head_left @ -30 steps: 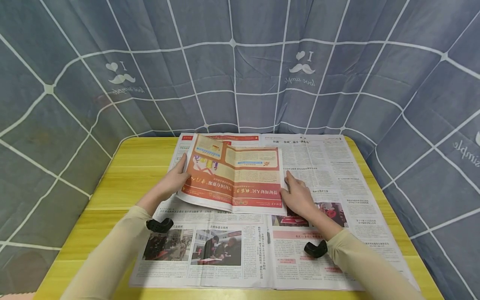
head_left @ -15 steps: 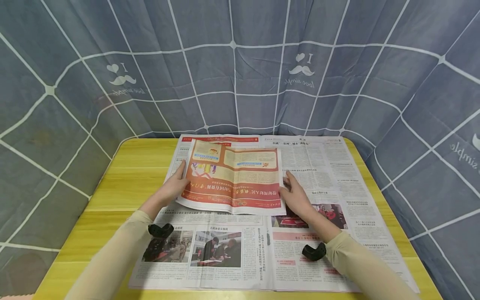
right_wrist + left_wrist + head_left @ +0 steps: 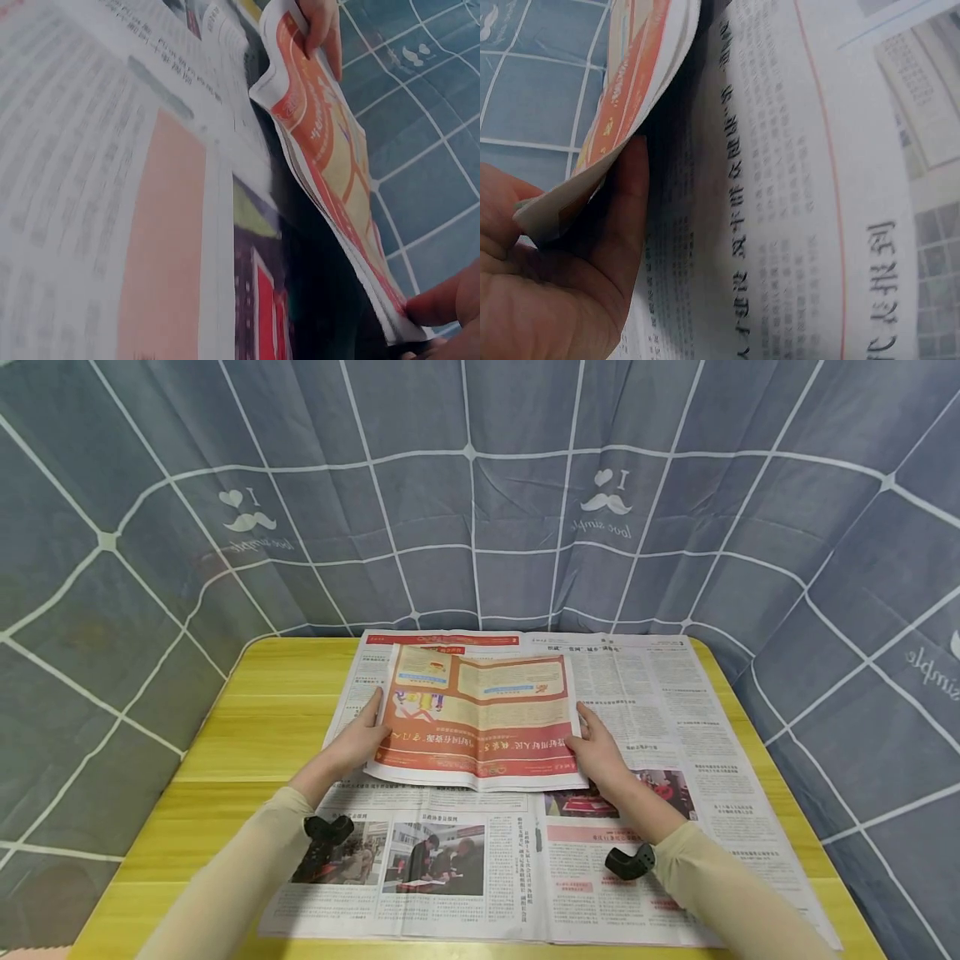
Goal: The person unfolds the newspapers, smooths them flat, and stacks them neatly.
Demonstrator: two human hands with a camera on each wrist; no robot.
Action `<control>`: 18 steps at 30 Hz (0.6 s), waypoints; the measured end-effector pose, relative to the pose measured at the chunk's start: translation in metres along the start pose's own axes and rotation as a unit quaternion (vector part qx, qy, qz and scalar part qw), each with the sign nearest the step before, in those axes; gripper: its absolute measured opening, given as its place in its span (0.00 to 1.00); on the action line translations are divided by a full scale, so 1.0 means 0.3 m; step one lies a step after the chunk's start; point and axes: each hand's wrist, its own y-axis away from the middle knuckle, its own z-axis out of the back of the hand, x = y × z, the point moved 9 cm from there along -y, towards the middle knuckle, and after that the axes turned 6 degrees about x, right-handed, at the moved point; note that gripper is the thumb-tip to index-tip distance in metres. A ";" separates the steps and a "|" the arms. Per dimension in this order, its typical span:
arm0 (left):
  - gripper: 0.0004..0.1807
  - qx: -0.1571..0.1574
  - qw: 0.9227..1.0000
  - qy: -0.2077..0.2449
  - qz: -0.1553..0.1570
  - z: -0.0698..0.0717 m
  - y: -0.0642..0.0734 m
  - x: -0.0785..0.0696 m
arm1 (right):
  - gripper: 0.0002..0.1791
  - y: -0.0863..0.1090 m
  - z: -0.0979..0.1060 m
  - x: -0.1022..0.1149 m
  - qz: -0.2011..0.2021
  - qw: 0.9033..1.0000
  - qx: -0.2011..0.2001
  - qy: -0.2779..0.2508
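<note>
Between my two hands is a folded newspaper point(image 3: 480, 718) with an orange and red printed side facing up and a crease down its middle. My left hand point(image 3: 358, 739) pinches its left edge; the left wrist view shows the thumb above the folded newspaper point(image 3: 630, 90) and fingers beneath. At the right edge my right hand point(image 3: 600, 750) grips it, and in the right wrist view the thumb presses on the corner of its layers. The folded newspaper is held raised over a larger spread newspaper point(image 3: 450, 922), with a dark gap beneath it in the right wrist view.
Under the spread newspaper lies a yellow wood-grain table point(image 3: 225, 735). A grey curtain point(image 3: 420, 510) with white grid lines surrounds its back and sides. Black wrist devices sit on the left wrist point(image 3: 328, 828) and right wrist point(image 3: 630, 862).
The folded newspaper's left half, tilted up a second ago, has come down flatter. Both hands keep hold of its edges and have shifted slightly to the right with it.
</note>
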 end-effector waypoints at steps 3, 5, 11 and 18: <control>0.43 0.010 1.000 0.008 -0.005 -0.019 0.002 0.000 | 0.41 0.004 0.024 -0.006 0.001 1.000 -0.006 0.012; 0.42 0.019 1.000 0.015 -0.010 -0.035 0.003 -0.003 | 0.40 0.015 0.044 -0.005 0.005 1.000 -0.009 0.017; 0.44 0.038 0.999 0.029 -0.018 -0.091 0.012 -0.022 | 0.40 0.061 0.105 -0.001 0.016 0.999 -0.014 0.028; 0.45 0.068 0.997 0.020 -0.036 -0.165 0.014 -0.051 | 0.40 0.115 0.164 -0.021 0.009 0.999 -0.014 0.039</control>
